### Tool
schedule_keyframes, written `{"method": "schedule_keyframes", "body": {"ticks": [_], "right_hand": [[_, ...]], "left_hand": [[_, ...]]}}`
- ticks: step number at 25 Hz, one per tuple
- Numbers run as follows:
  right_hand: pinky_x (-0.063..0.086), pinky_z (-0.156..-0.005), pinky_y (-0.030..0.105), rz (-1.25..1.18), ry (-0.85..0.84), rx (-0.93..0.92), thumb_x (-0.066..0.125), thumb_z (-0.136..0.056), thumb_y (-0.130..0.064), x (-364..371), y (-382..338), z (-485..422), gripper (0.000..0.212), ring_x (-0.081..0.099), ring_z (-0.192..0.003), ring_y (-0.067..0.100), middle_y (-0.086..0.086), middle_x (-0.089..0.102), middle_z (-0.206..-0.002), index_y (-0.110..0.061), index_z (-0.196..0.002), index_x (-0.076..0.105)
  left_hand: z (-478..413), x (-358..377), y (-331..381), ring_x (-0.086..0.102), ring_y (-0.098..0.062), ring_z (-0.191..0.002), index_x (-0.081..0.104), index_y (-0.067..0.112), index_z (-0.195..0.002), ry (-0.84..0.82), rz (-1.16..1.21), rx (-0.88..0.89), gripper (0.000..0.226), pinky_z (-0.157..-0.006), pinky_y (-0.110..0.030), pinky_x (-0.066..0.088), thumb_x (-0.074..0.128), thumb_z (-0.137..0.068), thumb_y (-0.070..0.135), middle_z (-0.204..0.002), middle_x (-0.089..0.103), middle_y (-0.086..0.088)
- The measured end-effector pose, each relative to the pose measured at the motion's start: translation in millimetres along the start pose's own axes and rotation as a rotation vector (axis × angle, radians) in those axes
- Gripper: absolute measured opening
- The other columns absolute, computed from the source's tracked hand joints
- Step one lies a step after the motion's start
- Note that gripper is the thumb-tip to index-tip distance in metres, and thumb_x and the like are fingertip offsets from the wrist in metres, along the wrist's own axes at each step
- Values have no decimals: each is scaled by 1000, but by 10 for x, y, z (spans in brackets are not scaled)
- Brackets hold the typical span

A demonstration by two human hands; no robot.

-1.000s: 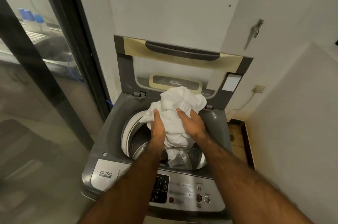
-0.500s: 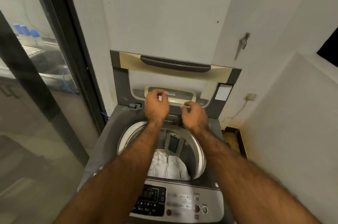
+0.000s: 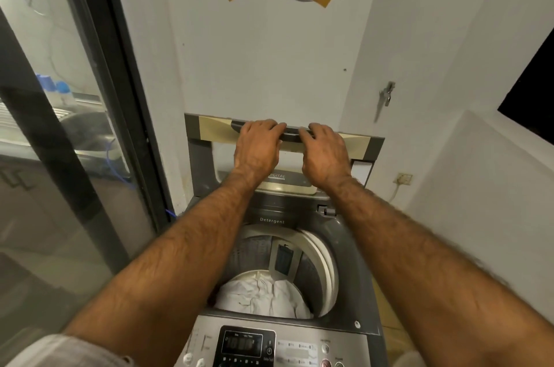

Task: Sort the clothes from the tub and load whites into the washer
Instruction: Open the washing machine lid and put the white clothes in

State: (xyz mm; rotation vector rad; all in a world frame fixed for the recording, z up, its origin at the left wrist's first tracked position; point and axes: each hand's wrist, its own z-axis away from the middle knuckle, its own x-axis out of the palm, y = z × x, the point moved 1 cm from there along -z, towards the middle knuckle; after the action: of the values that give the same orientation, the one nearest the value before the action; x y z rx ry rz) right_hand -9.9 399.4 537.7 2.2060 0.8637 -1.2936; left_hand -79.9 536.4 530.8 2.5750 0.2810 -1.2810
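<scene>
Laundry corner: left hand (image 3: pixel 257 146) and right hand (image 3: pixel 325 155) grasp dark handle (image 3: pixel 292 135) atop raised lid (image 3: pixel 214 131) of washer (image 3: pixel 356 261); white clothes (image 3: pixel 263 297) heaped in drum (image 3: pixel 254 252) below.

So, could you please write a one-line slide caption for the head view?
Left hand and right hand grip the handle of the raised washer lid; white clothes lie in the drum.
</scene>
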Motion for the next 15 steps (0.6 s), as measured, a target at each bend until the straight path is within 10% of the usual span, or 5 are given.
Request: {"method": "schedule_keyframes", "body": {"ticks": [15], "right_hand": [[50, -89, 40, -24, -53, -29, 58, -97, -33, -27, 16, 158, 28, 55, -100, 21, 3, 62, -112, -18, -119, 66]], "left_hand": [[152, -211, -136, 66, -20, -106, 69, 22, -124, -269, 65, 86, 27, -101, -45, 53, 55, -104, 34, -114, 74, 0]]}}
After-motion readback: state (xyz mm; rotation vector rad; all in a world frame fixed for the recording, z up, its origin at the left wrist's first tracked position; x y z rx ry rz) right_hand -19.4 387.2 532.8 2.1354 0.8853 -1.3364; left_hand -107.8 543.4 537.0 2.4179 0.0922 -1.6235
